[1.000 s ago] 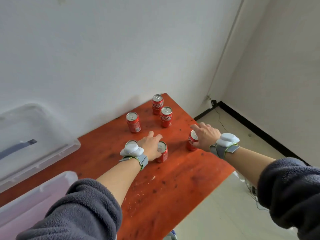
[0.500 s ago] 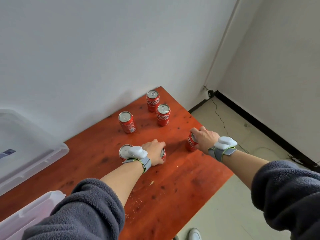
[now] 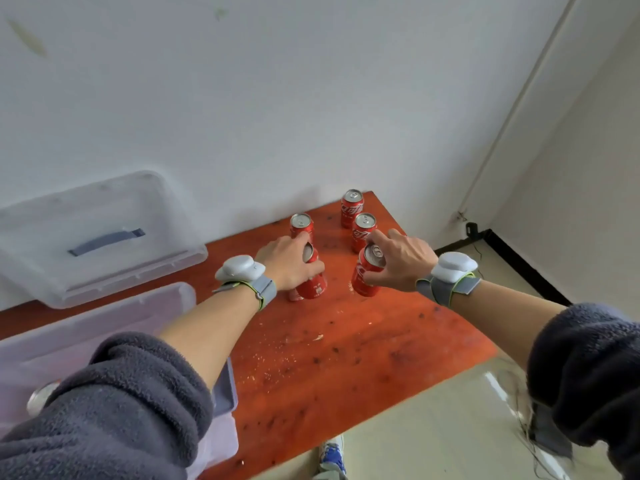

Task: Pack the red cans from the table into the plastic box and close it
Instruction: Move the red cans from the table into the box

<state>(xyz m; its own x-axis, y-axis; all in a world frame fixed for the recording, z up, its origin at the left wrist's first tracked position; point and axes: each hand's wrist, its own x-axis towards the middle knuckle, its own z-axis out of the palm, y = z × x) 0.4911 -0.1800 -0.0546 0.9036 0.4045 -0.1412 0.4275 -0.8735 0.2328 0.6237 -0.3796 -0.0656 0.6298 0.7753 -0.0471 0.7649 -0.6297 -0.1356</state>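
Note:
My left hand point(image 3: 289, 261) is shut on a red can point(image 3: 315, 284), which tilts above the red wooden table point(image 3: 346, 358). The bottom of a second can point(image 3: 294, 296) shows just under that palm; whether the hand holds it too, I cannot tell. A little right, my right hand point(image 3: 403, 263) grips another red can point(image 3: 367, 277) from the side, also tilted. Three more red cans stand upright behind the hands: one point(image 3: 301, 224), one point(image 3: 352, 207) near the wall, one point(image 3: 363, 232). The open translucent plastic box point(image 3: 114, 318) sits at lower left, partly hidden by my left sleeve.
The box's clear lid point(image 3: 104, 223) with a blue handle leans against the white wall at left. A silver can top point(image 3: 40, 398) shows inside the box by my sleeve. The table's right and front edges drop to a pale floor, where a shoe point(image 3: 332, 455) and cables lie.
Both hands have closed on cans and tipped them off their upright stance, drawing them toward me. The box and lid have come further into view on the left.

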